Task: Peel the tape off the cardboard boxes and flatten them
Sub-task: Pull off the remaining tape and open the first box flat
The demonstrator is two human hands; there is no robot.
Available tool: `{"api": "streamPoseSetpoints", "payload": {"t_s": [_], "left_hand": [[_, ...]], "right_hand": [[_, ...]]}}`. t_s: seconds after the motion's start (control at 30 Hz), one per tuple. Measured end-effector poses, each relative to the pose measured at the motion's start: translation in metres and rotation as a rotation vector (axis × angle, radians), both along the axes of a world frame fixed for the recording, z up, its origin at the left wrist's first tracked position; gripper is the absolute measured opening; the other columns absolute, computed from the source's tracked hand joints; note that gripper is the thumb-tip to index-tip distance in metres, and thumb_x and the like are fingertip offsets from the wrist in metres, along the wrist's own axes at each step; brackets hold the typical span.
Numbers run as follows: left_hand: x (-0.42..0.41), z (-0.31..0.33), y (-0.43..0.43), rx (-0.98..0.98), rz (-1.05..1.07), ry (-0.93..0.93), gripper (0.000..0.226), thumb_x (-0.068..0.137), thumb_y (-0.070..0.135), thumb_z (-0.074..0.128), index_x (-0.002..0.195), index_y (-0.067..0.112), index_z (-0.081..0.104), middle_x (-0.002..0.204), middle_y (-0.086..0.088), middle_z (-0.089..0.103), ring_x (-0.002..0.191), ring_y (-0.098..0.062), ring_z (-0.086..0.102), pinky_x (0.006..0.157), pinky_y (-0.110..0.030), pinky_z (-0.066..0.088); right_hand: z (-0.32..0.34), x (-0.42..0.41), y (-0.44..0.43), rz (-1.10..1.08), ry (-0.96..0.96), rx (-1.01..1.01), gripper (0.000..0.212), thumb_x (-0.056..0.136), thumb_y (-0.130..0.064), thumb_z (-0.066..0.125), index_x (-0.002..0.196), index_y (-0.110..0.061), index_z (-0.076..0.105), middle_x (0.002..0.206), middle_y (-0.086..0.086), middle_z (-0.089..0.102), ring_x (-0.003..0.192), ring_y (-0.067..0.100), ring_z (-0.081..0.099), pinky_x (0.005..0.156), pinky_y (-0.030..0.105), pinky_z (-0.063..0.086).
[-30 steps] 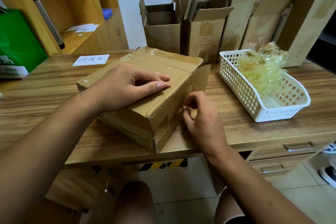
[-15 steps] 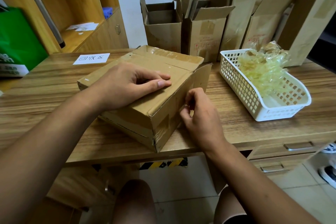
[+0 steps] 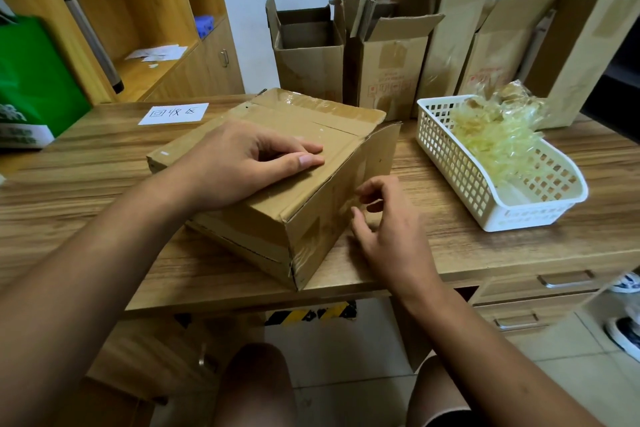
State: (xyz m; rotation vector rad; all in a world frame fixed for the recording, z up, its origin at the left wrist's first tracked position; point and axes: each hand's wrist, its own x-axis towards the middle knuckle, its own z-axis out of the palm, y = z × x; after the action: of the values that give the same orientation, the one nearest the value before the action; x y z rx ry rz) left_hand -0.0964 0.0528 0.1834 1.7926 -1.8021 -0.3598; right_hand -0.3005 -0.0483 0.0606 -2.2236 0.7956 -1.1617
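Wooden desk [image 3: 450, 253] — under the flat left hand [image 3: 239, 163] lay the cardboard box [image 3: 311, 121]; tape [image 3: 332, 215] beside the loosely curled, empty right hand [image 3: 388, 229] might shred if picked too shallowly.

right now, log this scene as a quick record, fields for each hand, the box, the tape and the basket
left hand: rests on top of the box, pressing it down
right hand: fingers curled at the box's right side; a grip on tape cannot be told
box: closed, on the table near its front edge
tape: clear strips on the box's seams
basket: white, right of the box, apart from it, holds peeled tape wad
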Motion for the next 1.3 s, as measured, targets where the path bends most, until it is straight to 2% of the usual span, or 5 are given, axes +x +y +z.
{"api": "streamPoseSetpoints", "payload": {"t_s": [0.33,0.63,0.7,0.93,1.3], "left_hand": [[0.0,0.0,0.0,-0.002,0.015,-0.018,0.037,0.087,0.065,0.057,0.113,0.044,0.073,0.122,0.033,0.064,0.12,0.008,0.055,0.105,-0.039,0.047],[-0.004,0.002,0.0,0.005,0.041,-0.038,0.04,0.084,0.064,0.055,0.113,0.044,0.073,0.121,0.034,0.063,0.12,0.007,0.055,0.105,-0.042,0.047],[-0.005,0.002,0.0,0.009,0.045,-0.036,0.042,0.082,0.066,0.054,0.112,0.044,0.073,0.121,0.034,0.064,0.12,0.008,0.055,0.106,-0.042,0.047],[-0.005,0.002,0.0,-0.003,0.051,-0.021,0.038,0.083,0.064,0.056,0.111,0.044,0.074,0.119,0.035,0.064,0.117,0.011,0.055,0.106,-0.038,0.046],[-0.006,0.003,0.0,0.0,0.084,-0.019,0.04,0.083,0.066,0.055,0.113,0.047,0.072,0.119,0.034,0.064,0.12,0.005,0.055,0.104,-0.043,0.047]], "right_hand": [[0.004,0.006,0.0,0.009,0.075,-0.149,0.015,0.095,-0.01,0.064,0.098,-0.019,0.053,0.09,-0.003,0.059,0.083,0.018,0.057,0.07,0.041,0.051],[0.001,-0.007,0.014,0.165,0.08,0.095,0.029,0.089,-0.005,0.064,0.094,-0.029,0.047,0.084,-0.01,0.058,0.079,0.011,0.059,0.068,0.033,0.053],[-0.003,-0.015,0.022,0.226,0.048,0.168,0.033,0.09,-0.009,0.063,0.095,-0.037,0.046,0.087,-0.01,0.06,0.08,0.011,0.061,0.065,0.021,0.051],[0.0,-0.019,0.017,0.221,0.033,0.318,0.037,0.095,-0.018,0.061,0.123,-0.039,0.047,0.087,-0.01,0.06,0.077,0.007,0.06,0.066,0.014,0.046],[0.011,-0.017,0.027,0.113,0.124,0.184,0.011,0.098,-0.021,0.065,0.093,-0.03,0.065,0.086,-0.015,0.056,0.084,-0.001,0.054,0.068,0.009,0.04]]}}
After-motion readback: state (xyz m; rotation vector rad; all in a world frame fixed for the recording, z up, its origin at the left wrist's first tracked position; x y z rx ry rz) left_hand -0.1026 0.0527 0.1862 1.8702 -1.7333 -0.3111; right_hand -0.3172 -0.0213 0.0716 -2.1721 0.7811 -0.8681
